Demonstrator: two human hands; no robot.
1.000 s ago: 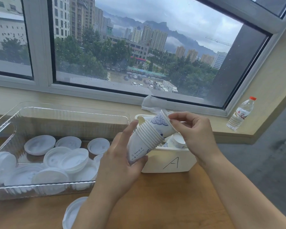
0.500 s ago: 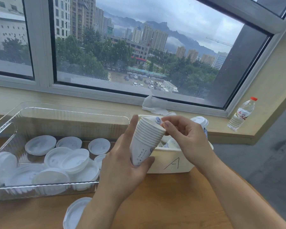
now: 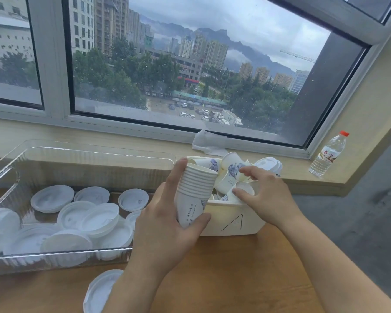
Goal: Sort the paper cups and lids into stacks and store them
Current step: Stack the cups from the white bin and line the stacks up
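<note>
Head view: right hand (image 3: 266, 195), fingers spread, reaches a tilted loose cup (image 3: 239, 192) just beyond its fingertips; left hand (image 3: 167, 224) grips the cup stack (image 3: 195, 193) upright.

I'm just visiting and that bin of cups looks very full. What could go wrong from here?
The left hand grips the nested cup stack near its base, tilted; it could tip or slip.

The right hand reaches into the white bin marked A, where loose cups lie heaped above the rim; one might tumble out.

A lid lying at the table's near edge could get knocked off.
</note>
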